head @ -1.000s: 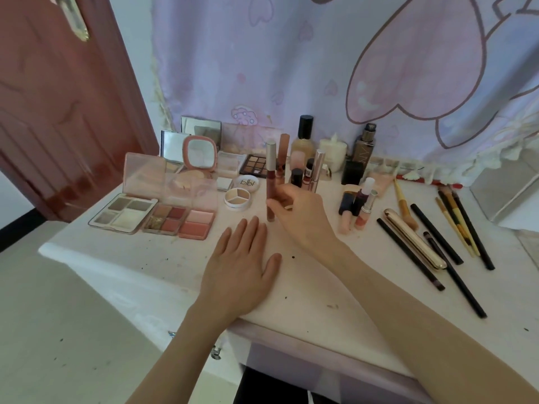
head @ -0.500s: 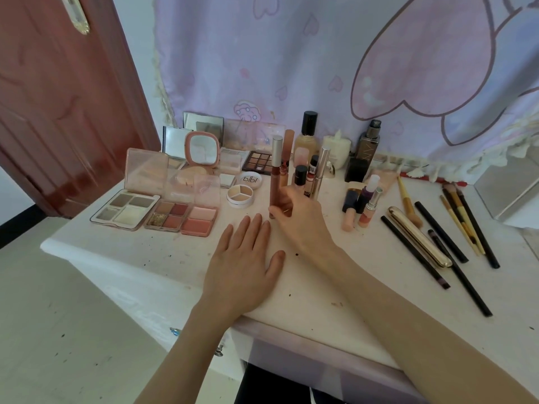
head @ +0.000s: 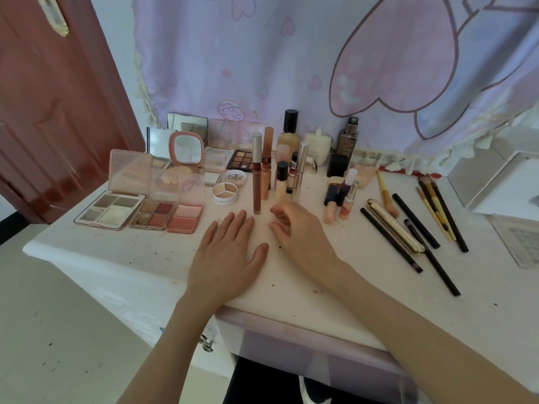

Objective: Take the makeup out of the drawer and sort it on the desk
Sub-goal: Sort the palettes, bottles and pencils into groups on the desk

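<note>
My left hand (head: 226, 252) lies flat on the white desk (head: 335, 275), fingers straight, holding nothing. My right hand (head: 300, 228) hovers just right of it with loosely curled fingers, holding nothing. A tall brown lip gloss tube (head: 257, 176) with a silver cap stands upright on the desk, just beyond my fingertips and apart from both hands. Behind it stand several more tubes and small bottles (head: 281, 182). Open eyeshadow and blush palettes (head: 140, 211) lie at the left. Brushes and pencils (head: 420, 223) lie at the right.
The drawer front (head: 306, 354) shows below the desk's near edge. A pink compact mirror (head: 186, 148) and other mirrors stand at the back left. A lilac heart curtain (head: 320, 53) hangs behind. A red-brown door (head: 52, 97) is at the left; a white box (head: 501, 182) stands at the far right.
My right hand held the brown lip gloss tube, stood it upright on the desk, then let go and drew back. My left hand stayed flat in place.
</note>
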A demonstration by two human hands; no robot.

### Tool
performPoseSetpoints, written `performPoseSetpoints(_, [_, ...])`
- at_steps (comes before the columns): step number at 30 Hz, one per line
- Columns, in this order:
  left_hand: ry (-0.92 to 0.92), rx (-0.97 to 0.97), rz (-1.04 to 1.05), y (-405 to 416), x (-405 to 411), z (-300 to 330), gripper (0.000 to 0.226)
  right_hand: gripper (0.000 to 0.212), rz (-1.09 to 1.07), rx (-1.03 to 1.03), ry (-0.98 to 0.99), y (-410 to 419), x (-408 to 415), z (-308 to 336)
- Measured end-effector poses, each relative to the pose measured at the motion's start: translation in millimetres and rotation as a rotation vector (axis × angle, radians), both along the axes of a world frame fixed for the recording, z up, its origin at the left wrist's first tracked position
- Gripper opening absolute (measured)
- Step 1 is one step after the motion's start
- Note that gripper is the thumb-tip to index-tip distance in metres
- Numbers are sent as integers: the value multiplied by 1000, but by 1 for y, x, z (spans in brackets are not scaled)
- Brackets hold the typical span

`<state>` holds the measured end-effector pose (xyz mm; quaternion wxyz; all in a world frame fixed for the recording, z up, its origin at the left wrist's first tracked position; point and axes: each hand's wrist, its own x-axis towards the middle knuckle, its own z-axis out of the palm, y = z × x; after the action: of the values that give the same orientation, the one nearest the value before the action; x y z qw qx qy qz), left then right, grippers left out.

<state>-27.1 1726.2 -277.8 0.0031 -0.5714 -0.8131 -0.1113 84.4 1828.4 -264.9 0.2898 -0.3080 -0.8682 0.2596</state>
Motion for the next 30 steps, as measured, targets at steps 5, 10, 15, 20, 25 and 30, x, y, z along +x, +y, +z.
performPoseSetpoints(5, [-104,199,-33,-7,1,2,70,28,97,225,-227,-13,55,-5])
performPoseSetpoints(10, [-137,321,-260,-3,30,0,39,33,15,299,-157,-13,103,4])
performPoseSetpoints(15, [-84,178,-469,21,73,8,49,14,-338,364,-130,17,138,17])
performPoseSetpoints(20, [-4,-50,-507,48,98,10,58,26,-559,200,-297,44,158,21])
performPoseSetpoints(25, [62,-76,-535,61,102,7,72,28,-575,139,-424,51,159,18])
performPoseSetpoints(30, [11,-28,-531,61,104,5,71,26,-587,175,-376,55,162,15])
